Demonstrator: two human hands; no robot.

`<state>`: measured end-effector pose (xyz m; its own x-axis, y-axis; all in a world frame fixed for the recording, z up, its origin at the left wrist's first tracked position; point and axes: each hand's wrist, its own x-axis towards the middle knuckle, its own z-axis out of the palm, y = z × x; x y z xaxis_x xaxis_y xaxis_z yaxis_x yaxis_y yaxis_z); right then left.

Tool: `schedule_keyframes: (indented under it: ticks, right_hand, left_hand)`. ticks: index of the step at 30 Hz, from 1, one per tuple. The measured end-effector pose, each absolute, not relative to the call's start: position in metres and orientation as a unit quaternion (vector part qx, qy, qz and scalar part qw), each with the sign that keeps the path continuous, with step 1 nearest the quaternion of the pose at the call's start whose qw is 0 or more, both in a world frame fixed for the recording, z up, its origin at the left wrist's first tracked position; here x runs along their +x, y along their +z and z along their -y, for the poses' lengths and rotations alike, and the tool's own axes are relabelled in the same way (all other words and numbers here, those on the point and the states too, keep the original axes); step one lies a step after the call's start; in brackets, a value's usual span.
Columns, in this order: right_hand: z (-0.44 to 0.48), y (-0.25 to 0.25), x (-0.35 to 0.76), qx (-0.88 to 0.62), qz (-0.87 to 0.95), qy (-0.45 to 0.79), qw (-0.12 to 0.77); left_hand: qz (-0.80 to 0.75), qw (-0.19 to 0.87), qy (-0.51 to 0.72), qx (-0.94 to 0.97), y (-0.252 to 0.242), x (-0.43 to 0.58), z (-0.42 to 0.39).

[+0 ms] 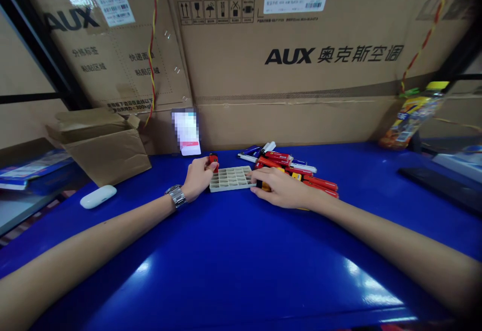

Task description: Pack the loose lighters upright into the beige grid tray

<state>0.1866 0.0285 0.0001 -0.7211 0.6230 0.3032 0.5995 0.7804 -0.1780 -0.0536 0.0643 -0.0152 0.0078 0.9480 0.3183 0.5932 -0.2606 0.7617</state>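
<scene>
My left hand (pixel 199 176) is closed on a small red item with a dark top (pixel 213 162), held upright at the left end of a pale divided tray (pixel 230 186). The tray lies on the blue table, and the compartments I can see hold nothing. At its right end, my right hand (pixel 279 186) has thumb and fingers around a black-and-yellow item (pixel 265 186), mostly hidden under the palm. Behind that hand lies a pile of red stick-shaped pieces (pixel 320 183), with white and blue pens (pixel 248 157) and some yellow pieces mixed in.
A lit phone (pixel 187 132) leans against the large cardboard boxes (pixel 301 100) at the back. To the left are an open small carton (pixel 107 155) and a white oval case (pixel 98 196). A drink bottle (pixel 410 117) and a long dark object (pixel 440 186) are at right.
</scene>
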Motion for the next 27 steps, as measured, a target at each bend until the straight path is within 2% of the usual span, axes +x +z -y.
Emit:
schedule_keyframes:
  ticks: [5,9,11,16,18,23,27]
  right_hand:
    - [-0.028,-0.001,0.186,-0.326,0.924,0.032,0.196]
    - [-0.029,0.002,0.186,-0.386,0.871,0.019,0.304]
    - [-0.033,0.003,0.189,-0.447,0.832,-0.009,0.330]
    - [-0.045,-0.006,0.201,-0.544,0.781,-0.187,0.243]
    - [-0.047,-0.011,0.204,-0.556,0.771,-0.218,0.220]
    - [-0.050,-0.015,0.205,-0.574,0.769,-0.204,0.194]
    - [-0.055,-0.018,0.207,-0.572,0.772,-0.179,0.212]
  left_hand:
    - [-0.556,0.212,0.403,0.695,-0.015,-0.053,-0.065]
    - [-0.557,0.205,0.395,0.701,-0.013,-0.051,-0.062]
    - [-0.561,0.199,0.391,0.702,-0.011,-0.050,-0.060]
    - [-0.571,0.135,0.372,0.719,-0.008,-0.050,-0.057]
    - [-0.567,0.123,0.366,0.728,-0.007,-0.050,-0.057]
    - [-0.571,0.136,0.364,0.723,-0.007,-0.048,-0.056]
    - [-0.565,0.156,0.383,0.714,-0.008,-0.047,-0.057]
